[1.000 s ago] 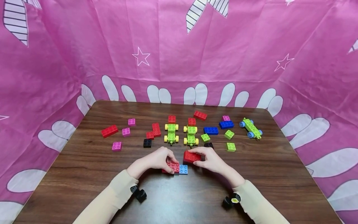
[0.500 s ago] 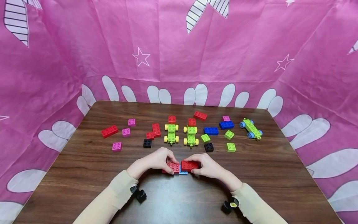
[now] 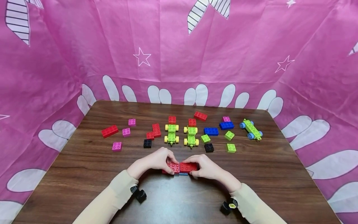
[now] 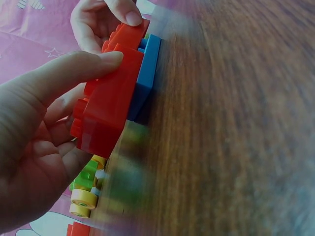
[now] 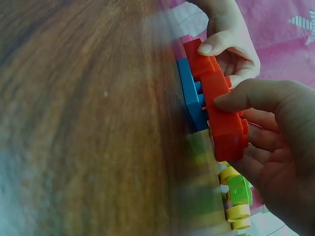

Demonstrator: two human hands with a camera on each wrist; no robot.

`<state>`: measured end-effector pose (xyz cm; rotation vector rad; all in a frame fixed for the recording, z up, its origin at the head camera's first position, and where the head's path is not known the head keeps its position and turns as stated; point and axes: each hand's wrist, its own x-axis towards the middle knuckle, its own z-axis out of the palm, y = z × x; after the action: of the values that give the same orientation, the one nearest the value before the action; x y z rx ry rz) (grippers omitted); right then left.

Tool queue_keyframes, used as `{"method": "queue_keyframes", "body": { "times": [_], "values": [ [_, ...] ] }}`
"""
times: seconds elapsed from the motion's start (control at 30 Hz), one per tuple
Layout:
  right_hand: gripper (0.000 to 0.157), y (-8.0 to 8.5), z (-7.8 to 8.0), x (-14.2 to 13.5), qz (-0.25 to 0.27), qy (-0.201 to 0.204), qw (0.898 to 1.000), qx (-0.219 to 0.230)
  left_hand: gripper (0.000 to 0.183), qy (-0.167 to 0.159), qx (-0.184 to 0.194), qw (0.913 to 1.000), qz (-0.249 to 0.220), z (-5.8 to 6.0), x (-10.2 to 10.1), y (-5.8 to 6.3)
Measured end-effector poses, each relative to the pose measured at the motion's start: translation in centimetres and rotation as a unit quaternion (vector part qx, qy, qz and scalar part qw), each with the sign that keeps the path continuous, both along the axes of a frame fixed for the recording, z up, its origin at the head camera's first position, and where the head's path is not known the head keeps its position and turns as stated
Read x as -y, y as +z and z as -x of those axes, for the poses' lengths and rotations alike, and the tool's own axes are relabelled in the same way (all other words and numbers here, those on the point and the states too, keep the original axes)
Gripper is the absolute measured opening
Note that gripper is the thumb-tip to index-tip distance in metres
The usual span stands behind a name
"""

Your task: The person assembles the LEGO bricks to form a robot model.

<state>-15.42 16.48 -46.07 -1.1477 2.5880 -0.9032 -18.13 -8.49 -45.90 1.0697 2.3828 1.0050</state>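
Note:
My left hand (image 3: 160, 161) pinches a red brick (image 3: 175, 168) between thumb and fingers, down on a thin blue brick (image 3: 183, 174). Thumb on the near side and fingers on the far side, my right hand (image 3: 207, 168) grips a second red brick (image 3: 188, 167). The two red bricks line up end to end over the blue one, of which only a strip shows in the head view. Seen from the right wrist, blue studs (image 5: 201, 100) show beneath the right red brick, which tilts slightly and extends past the end of the blue brick.
Two lime car bases with yellow wheels (image 3: 172, 133) stand beyond my hands, red bricks at their far ends. A lime base with blue wheels (image 3: 251, 129) lies at right. Loose red, pink (image 3: 117, 146), black (image 3: 208, 147), blue (image 3: 211, 131) and lime bricks (image 3: 231, 147) are scattered around.
My right hand has brought its red brick left and toward me, from beyond the blue brick to over it, covering its studs in the head view. The left hand stays put.

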Motion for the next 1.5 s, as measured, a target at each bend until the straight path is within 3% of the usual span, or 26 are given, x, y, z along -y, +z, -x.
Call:
{"method": "queue_keyframes", "body": {
  "times": [0.33, 0.7, 1.5],
  "values": [
    [0.04, 0.3, -0.1, 0.2, -0.01, 0.014, 1.0, 0.001, 0.034, 0.0, 0.005, 1.0, -0.001, -0.1, 0.0, 0.0],
    [0.031, -0.3, -0.1, 1.1, 0.002, -0.027, 1.0, -0.012, 0.034, -0.001, 0.007, 1.0, -0.006, 0.1, -0.1, 0.0],
    [0.028, 0.1, 0.1, 2.2, -0.011, -0.037, 0.999, 0.019, 0.034, 0.003, 0.012, 0.9999, -0.004, 0.0, 0.1, -0.2]
  ]
}}
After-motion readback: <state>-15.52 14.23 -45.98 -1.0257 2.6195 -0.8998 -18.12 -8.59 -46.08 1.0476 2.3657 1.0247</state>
